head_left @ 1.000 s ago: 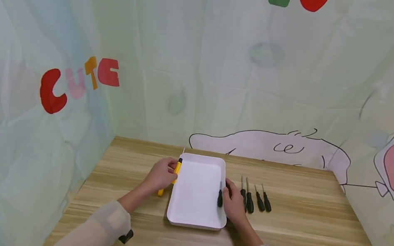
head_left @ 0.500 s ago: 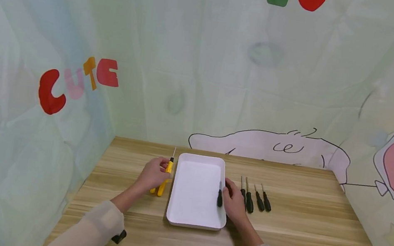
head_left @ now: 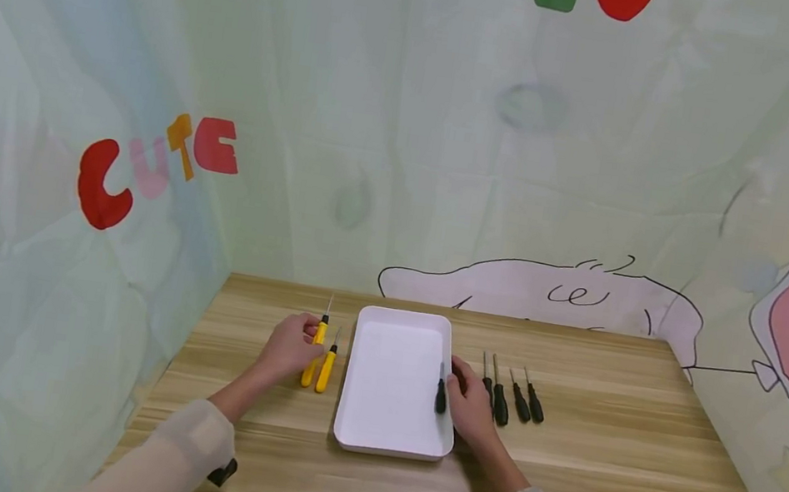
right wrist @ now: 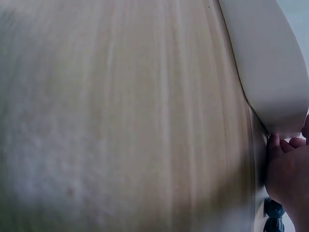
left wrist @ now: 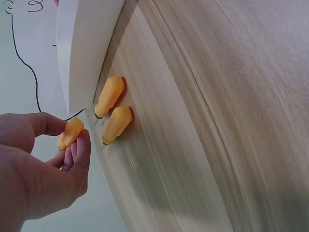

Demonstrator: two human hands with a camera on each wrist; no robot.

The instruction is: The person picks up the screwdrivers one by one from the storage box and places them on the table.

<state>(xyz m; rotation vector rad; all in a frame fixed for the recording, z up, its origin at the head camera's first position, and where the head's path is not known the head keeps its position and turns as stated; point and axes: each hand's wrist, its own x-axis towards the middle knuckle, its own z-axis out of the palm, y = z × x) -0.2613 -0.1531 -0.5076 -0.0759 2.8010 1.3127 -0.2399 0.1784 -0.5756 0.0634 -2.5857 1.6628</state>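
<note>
Pinched between thumb and fingers of my left hand (head_left: 291, 347) is a yellow-handled screwdriver (left wrist: 71, 132), its thin shaft pointing away from me. Two more yellow screwdrivers lie side by side on the table just beneath it: one nearer the tray (head_left: 326, 371), the other (left wrist: 117, 124) partly behind the held one in the head view. My right hand (head_left: 468, 408) grips the right wall of a white tray (head_left: 390, 452), thumb over the rim and fingers against the outside. Inside the tray, along that wall, rests a small black screwdriver (head_left: 441, 395), close to the thumb.
Several black-handled screwdrivers (head_left: 520, 402) lie in a row on the wooden table (head_left: 603, 485), right of my right hand. A printed cloth (head_left: 294, 207) hangs behind the table and along both sides.
My left hand has moved left with the yellow screwdriver, from the tray's left edge to above the other yellow screwdrivers, which are more exposed now. The right hand and the tray stay put.
</note>
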